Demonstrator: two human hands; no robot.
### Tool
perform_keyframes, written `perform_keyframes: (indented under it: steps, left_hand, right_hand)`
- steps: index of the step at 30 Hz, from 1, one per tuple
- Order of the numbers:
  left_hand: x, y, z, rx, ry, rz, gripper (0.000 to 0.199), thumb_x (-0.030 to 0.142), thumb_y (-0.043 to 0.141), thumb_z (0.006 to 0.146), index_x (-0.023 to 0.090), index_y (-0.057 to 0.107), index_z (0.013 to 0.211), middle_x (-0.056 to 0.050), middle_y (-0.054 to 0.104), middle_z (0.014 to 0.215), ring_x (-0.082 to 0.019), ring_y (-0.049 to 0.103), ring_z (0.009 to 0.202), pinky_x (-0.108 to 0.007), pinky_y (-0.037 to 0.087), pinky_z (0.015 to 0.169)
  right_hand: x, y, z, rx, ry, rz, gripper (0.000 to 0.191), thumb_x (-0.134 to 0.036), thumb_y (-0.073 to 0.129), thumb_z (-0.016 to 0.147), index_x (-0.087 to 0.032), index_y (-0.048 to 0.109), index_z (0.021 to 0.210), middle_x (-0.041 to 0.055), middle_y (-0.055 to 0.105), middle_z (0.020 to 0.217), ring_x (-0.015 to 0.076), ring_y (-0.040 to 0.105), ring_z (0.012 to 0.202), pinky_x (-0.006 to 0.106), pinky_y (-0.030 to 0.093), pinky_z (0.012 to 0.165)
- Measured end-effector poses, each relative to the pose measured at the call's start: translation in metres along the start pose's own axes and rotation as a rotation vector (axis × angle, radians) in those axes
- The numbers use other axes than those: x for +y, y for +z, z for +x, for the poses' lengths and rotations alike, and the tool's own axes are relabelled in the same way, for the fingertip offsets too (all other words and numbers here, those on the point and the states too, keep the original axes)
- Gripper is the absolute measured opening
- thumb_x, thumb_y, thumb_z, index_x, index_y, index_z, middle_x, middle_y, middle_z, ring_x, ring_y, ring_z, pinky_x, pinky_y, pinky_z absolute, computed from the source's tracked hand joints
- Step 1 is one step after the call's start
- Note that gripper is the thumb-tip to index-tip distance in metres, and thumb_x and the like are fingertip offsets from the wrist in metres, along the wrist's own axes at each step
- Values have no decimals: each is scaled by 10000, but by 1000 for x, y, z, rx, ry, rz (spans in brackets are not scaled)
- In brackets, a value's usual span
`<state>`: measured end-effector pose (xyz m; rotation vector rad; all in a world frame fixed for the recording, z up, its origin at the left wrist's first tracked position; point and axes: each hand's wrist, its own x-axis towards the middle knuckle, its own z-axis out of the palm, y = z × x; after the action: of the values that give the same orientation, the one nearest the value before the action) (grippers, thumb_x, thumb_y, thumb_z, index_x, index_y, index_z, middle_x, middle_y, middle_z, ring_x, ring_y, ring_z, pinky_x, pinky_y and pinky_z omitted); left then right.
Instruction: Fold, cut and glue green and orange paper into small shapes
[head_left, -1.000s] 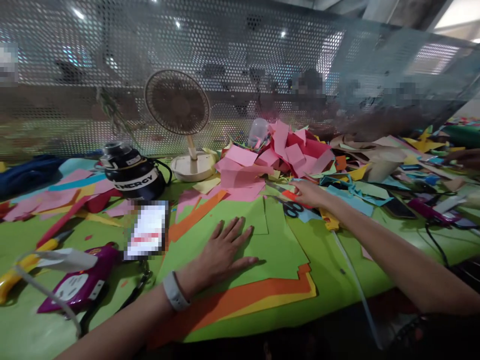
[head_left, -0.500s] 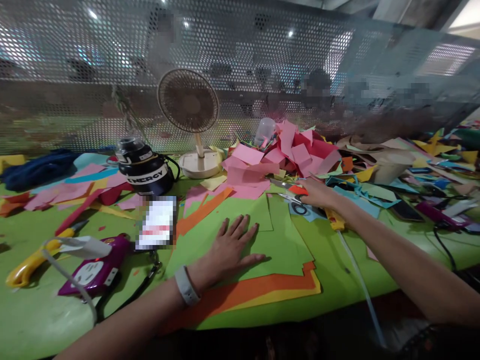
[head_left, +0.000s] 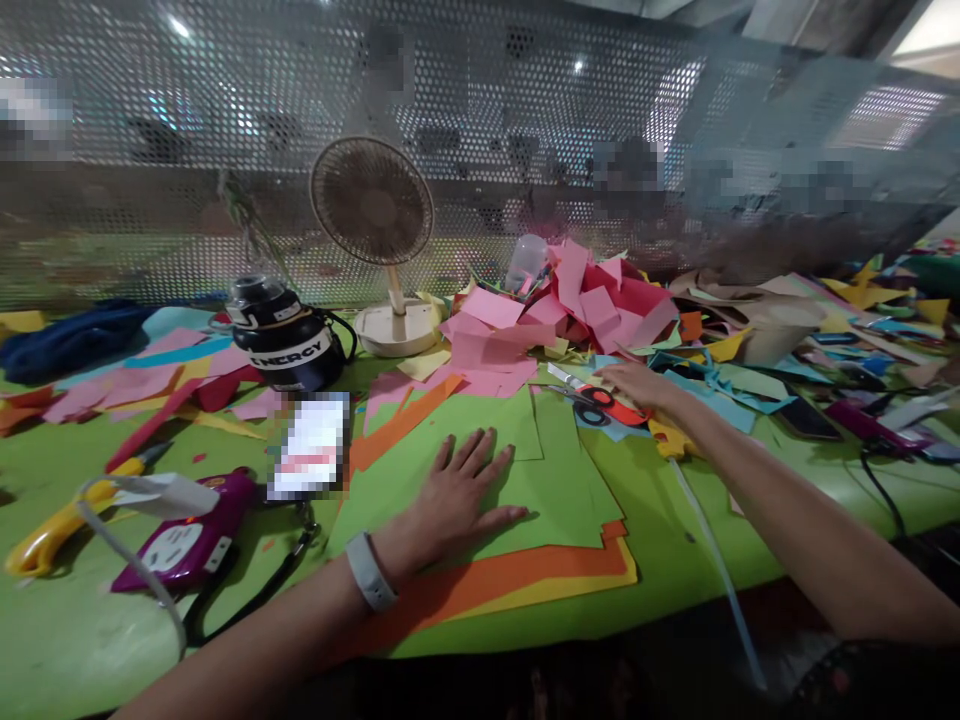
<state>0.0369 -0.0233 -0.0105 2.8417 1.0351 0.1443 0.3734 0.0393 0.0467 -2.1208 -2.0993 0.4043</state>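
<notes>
My left hand (head_left: 461, 495) lies flat with its fingers spread on a light green sheet (head_left: 555, 500). Orange paper (head_left: 517, 583) and yellow paper stick out beneath that sheet along its front edge. To the right, my right hand (head_left: 637, 385) is at the orange-handled scissors (head_left: 619, 408), whose blades point left. A second pair with dark handles (head_left: 592, 400) lies against them. The fingers of my right hand are partly hidden, so its hold on the scissors cannot be made out.
Pink paper scraps (head_left: 487, 345) are heaped behind the sheets, beside a small fan (head_left: 397, 330). A black bottle (head_left: 289, 345), a phone (head_left: 311, 445) and a purple device (head_left: 191, 540) stand or lie at left. A yellow glue gun (head_left: 670, 438) is near my right wrist.
The orange-handled scissors have turned and shifted, and now lie lower and further right, beside the dark-handled pair. My right hand has changed its finger position slightly. My left hand stays on the green sheet.
</notes>
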Motion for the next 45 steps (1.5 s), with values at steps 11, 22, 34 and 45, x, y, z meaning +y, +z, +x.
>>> perform_keyframes:
  steps: [11, 22, 34, 45]
  left_hand:
    - [2, 0, 0, 22, -12, 15, 856, 758, 203, 876, 185, 362, 1492, -177, 313, 1557, -372, 288, 1427, -600, 234, 1117]
    - [1, 4, -3, 67, -14, 11, 811, 736, 237, 891, 202, 367, 1488, -157, 316, 1562, -365, 284, 1430, -597, 234, 1121]
    - [-2, 5, -4, 103, -38, -2, 790, 714, 249, 906, 215, 277, 1519, -133, 252, 1591, -308, 192, 1472, -572, 95, 1173]
    - [-5, 1, -16, 11, -58, -6, 804, 712, 242, 910, 176, 321, 1505, -164, 281, 1572, -356, 257, 1444, -610, 185, 1130]
  right_hand:
    - [-14, -11, -4, -136, 58, -167, 373, -223, 640, 706, -198, 711, 1072, 73, 734, 969, 231, 656, 837, 259, 435, 653]
    - [-26, -14, -12, -86, 119, -274, 193, -306, 629, 714, -177, 677, 848, 81, 702, 847, 237, 626, 772, 274, 342, 562]
    - [-40, 22, -74, 24, -31, -211, 501, -457, 297, 999, -235, 439, 1425, 135, 636, 1152, 291, 605, 1069, 326, 448, 794]
    - [-56, 55, -83, 95, -61, -633, 469, -402, 414, 993, -247, 471, 1431, 172, 609, 985, 295, 587, 894, 319, 383, 642]
